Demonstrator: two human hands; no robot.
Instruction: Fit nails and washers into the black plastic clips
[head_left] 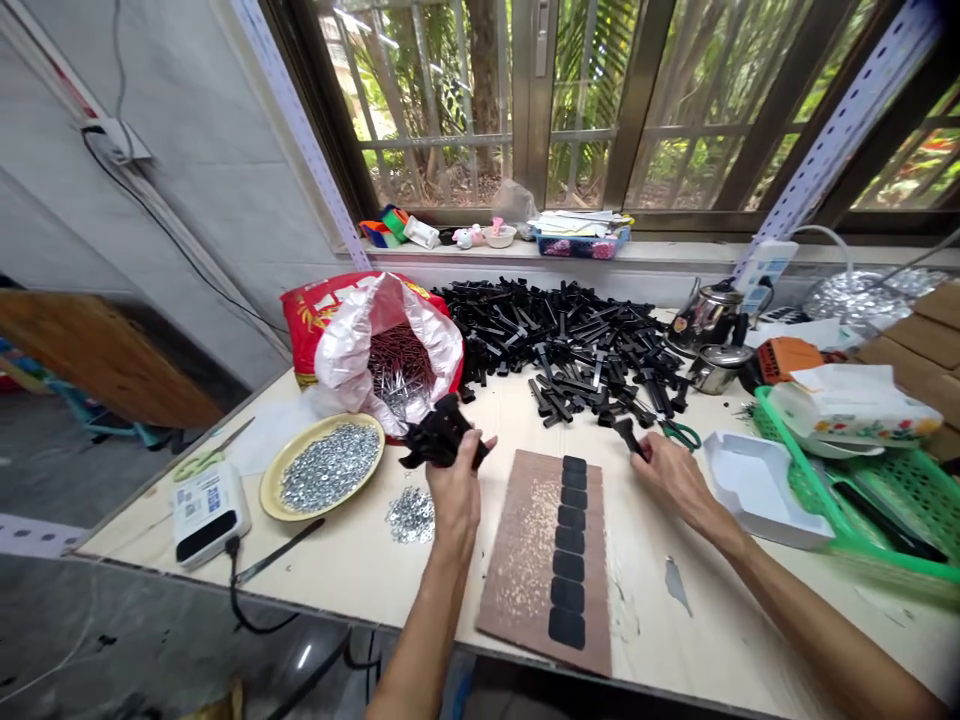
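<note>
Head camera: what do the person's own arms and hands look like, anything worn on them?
The left hand and right hand are ungloved. The left forearm and right forearm are bare, showing no sleeve, watch, bracelet or cable.

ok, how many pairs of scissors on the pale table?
2: dark-green-handled scissors beside the right hand; pale-green-handled scissors on the left, behind the boxy white device. Others could be hidden under the pile of long black parts.
</note>
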